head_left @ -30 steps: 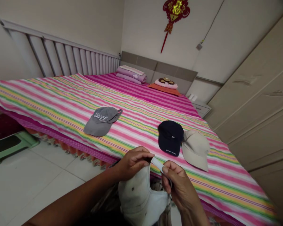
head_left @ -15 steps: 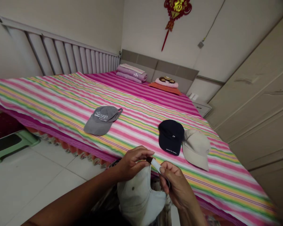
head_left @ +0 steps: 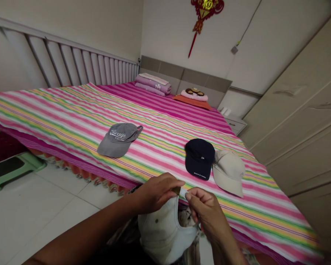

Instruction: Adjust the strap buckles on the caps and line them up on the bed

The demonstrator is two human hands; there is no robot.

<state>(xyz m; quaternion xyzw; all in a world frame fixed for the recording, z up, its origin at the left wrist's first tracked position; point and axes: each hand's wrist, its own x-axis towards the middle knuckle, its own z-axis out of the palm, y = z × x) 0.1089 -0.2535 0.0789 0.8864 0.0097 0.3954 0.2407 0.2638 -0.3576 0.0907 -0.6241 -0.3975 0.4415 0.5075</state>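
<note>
Left hand (head_left: 160, 192) pinches the buckle (head_left: 177, 190) of a pale cap (head_left: 164, 232), right hand (head_left: 206, 209) its strap (head_left: 183, 193); apparently strap adjusting, next calling for steady fingers.

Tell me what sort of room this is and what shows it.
Most likely a bedroom: a wide bed lies partly under a pink, white, yellow and green striped cloth, a grey panelled headboard stands at its far end, and folded lilac bedding sits near that.

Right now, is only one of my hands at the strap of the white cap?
No, your left hand and right hand are both at the strap of the white cap.
</note>
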